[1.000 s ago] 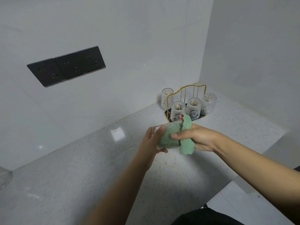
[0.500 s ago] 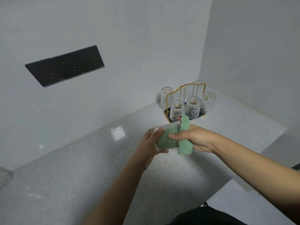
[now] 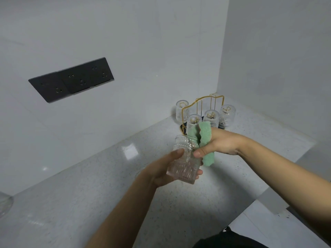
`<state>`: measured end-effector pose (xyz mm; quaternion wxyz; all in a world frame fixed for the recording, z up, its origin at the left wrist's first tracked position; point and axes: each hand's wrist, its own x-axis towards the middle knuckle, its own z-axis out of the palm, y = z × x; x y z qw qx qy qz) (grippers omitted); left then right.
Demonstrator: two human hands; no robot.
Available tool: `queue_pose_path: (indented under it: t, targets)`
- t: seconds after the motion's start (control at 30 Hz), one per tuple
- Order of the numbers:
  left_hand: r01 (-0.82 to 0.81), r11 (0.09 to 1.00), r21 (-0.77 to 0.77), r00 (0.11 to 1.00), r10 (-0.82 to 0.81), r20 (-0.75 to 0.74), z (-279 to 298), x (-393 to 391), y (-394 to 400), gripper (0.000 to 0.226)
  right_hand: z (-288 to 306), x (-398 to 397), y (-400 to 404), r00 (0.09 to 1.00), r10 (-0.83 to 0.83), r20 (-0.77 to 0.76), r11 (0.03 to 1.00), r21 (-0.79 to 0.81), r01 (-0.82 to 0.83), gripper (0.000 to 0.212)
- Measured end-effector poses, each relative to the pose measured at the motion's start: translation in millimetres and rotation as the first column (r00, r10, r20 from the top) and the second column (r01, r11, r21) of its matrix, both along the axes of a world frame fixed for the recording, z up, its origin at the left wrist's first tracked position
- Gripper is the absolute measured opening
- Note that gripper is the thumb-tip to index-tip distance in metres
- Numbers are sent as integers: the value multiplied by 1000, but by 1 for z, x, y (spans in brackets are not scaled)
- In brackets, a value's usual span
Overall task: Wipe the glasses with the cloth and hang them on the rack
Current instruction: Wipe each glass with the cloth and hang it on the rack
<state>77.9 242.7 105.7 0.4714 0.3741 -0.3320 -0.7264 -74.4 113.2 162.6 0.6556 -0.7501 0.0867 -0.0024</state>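
My left hand (image 3: 162,170) grips a clear ribbed glass (image 3: 182,162) above the counter, its mouth tilted up and to the right. My right hand (image 3: 219,144) pinches a green cloth (image 3: 206,140) at the glass's rim, the thumb lying near the rim. Part of the cloth sticks up above the hand and part hangs below it. In the far corner stands a gold wire rack (image 3: 204,104) on a dark base, with several ribbed glasses (image 3: 211,118) hung upside down on it.
The speckled white counter (image 3: 89,194) runs along the wall. A dark socket panel (image 3: 71,79) is set in the left wall. The rim of another glass (image 3: 4,204) shows at the far left edge. The counter's front edge drops off at lower right.
The cloth has come out of the glass, so the glass now shows clear. The glass has tipped more upright in my left hand and the cloth sits at its rim.
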Motion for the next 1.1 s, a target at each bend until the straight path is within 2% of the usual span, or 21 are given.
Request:
queue_pose_path:
  t: [0.07, 0.13, 0.17, 0.23, 0.3, 0.37, 0.43, 0.5, 0.57, 0.63, 0.73, 0.8, 0.87, 0.9, 0.97, 1.03, 1.1]
  targets:
    - [-142, 990, 14, 989, 143, -31, -1, 0, -2, 89, -8, 5, 4, 950, -290, 115, 955, 94, 281, 14]
    - [-278, 960, 32, 959, 279, -44, -1, -5, -3, 90, -18, 11, 9, 796, -580, 174, 808, 253, 533, 9]
    - [-321, 947, 19, 945, 321, -56, -1, -8, -5, 88, -20, 15, 13, 712, -680, 175, 724, 317, 613, 6]
    - [-368, 929, -46, 926, 361, -114, -2, -14, -8, 75, -19, 20, 24, 580, -800, 152, 590, 370, 717, 12]
    - [-447, 889, -96, 884, 423, -198, 0, -16, -12, 65, -18, 21, 41, 530, -835, 148, 546, 346, 763, 20]
    - [-550, 833, -55, 816, 523, -247, 1, -14, -17, 70, -18, 20, 60, 549, -820, 164, 571, 295, 766, 26]
    - [-617, 787, 17, 759, 600, -254, 8, -19, -20, 60, -21, 22, 80, 576, -794, 194, 606, 327, 725, 28]
    - [-636, 767, 80, 733, 634, -248, 15, -31, -19, 46, -22, 30, 95, 567, -788, 240, 616, 330, 716, 26]
    - [-595, 794, 124, 731, 598, -327, 18, -43, -16, 40, -18, 39, 97, 512, -814, 273, 577, 291, 763, 27]
    - [-602, 784, 152, 701, 610, -369, 19, -50, -17, 42, -13, 43, 85, 455, -864, 215, 503, 352, 790, 30]
    - [-628, 770, 117, 701, 624, -345, 23, -55, -19, 47, -19, 42, 71, 455, -890, -15, 383, 514, 767, 41]
    - [-629, 766, 132, 698, 631, -339, 22, -54, -18, 52, -27, 44, 83, 480, -876, -43, 393, 515, 762, 51]
    - [-614, 769, 176, 689, 632, -354, 23, -53, -17, 44, -33, 48, 96, 470, -883, 23, 435, 421, 796, 68]
    - [-621, 765, 172, 690, 637, -343, 24, -52, -16, 42, -32, 48, 97, 449, -888, 95, 449, 383, 807, 69]
    - [-636, 759, 142, 698, 644, -313, 24, -50, -16, 41, -25, 49, 86, 409, -891, 195, 454, 365, 813, 50]
    - [-651, 752, 106, 707, 651, -277, 23, -53, -19, 47, -14, 46, 72, 367, -929, 57, 352, 450, 821, 40]
    - [-671, 738, 70, 715, 669, -202, 21, -54, -20, 50, -12, 43, 60, 350, -931, -106, 237, 555, 798, 43]
